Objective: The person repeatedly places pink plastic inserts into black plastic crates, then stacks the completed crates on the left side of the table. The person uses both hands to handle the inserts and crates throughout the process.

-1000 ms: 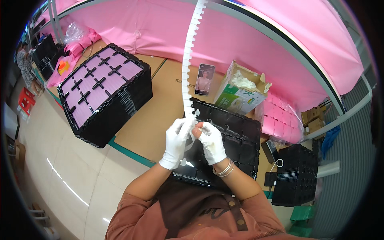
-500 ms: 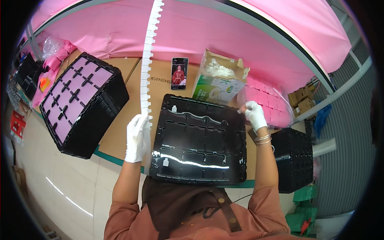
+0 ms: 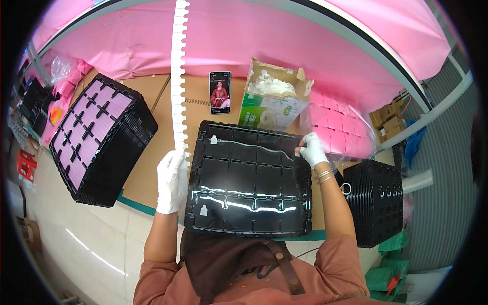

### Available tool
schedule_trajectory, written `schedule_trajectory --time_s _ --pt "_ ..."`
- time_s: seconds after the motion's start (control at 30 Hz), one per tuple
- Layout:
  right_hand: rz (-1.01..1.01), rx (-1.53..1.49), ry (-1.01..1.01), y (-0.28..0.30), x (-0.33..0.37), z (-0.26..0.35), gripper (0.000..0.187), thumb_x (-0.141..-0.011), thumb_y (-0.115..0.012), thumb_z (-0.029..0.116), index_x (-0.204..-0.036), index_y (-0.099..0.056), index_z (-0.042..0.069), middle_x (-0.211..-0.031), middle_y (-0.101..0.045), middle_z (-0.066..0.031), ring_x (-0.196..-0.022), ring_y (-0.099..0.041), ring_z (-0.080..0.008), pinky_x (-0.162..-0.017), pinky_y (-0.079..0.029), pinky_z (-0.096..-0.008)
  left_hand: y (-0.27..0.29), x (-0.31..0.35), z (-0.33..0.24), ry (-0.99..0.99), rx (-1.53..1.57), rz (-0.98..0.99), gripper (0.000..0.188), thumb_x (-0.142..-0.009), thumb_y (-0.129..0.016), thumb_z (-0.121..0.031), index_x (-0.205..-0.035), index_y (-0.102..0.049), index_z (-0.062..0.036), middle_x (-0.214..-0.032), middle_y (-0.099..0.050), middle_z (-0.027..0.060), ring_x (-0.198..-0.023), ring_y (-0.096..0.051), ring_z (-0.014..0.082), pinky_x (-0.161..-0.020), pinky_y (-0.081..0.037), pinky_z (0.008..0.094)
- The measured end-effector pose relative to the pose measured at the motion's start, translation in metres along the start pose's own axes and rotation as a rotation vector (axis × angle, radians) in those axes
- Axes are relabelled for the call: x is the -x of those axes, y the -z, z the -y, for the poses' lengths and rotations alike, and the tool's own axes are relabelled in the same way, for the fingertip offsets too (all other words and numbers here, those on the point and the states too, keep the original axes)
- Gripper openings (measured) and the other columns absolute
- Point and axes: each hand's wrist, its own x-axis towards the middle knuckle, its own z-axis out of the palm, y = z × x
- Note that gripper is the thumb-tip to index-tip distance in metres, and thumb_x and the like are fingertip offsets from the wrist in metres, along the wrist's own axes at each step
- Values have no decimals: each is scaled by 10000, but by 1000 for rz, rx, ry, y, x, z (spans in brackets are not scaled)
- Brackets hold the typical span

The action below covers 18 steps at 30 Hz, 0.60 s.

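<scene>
A long strip of white bottle-shaped paper tags [image 3: 178,76] runs upward from my gloved left hand [image 3: 172,183], whose fingers are closed on its lower part. The strip's tail hangs below that hand, along the tray's left side. In front of me lies a glossy black plastic tray [image 3: 244,175] with moulded compartments. One white tag [image 3: 213,140] sits at its upper left and another white tag [image 3: 204,210] at its lower left. Over the tray's upper right edge, my gloved right hand [image 3: 312,151] has its fingertips pinched together; whatever may be between them is too small to make out.
A phone [image 3: 220,92] and an open carton [image 3: 269,109] of white scraps stand behind the tray. Stacked black trays stand left [image 3: 114,147] and right [image 3: 373,203]. Bagged pink pieces [image 3: 340,127] lie beyond my right hand. A metal frame [image 3: 378,46] arches over the table.
My right hand has moved slightly left and toward me, over the tray's edge. My left hand keeps hold of the tag strip. The whole view has shifted a little.
</scene>
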Motion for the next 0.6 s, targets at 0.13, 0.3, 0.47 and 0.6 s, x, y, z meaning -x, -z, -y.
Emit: schedule_trajectory --time_s 0.13,0.3,0.47,0.6 --pt "13 105 89 2 7 -5 300 -655 -845 60 -842 -613 28 -972 -582 -157 -911 -588 -346 -830 -505 -394 -13 4 1 -5 24 53 178 -951 -638 -166 -1016 -677 -5 -837 -633 9 -715 -520 64 -658 -414 215" --pt "-71 85 148 21 27 27 304 -711 -832 142 -903 -615 47 -973 -584 -156 -940 -601 -338 -829 -503 -386 -24 14 -2 20 16 92 218 -944 -651 -177 -1023 -696 22 -853 -652 33 -737 -559 91 -681 -443 228" --pt "156 -789 175 5 85 168 276 -841 -761 227 -1023 -648 53 -908 -658 -46 -842 -616 -141 -788 -486 -283 -66 31 -1 17 6 126 224 -972 -617 -163 -1078 -692 20 -997 -680 50 -880 -581 95 -819 -454 243" --pt "272 -1315 61 -18 117 219 230 -903 -710 215 -1029 -651 32 -894 -634 16 -833 -555 -63 -753 -445 -227 -82 39 18 -137 39 82 174 -981 -612 -140 -1078 -691 -19 -921 -674 13 -788 -582 57 -700 -460 220"
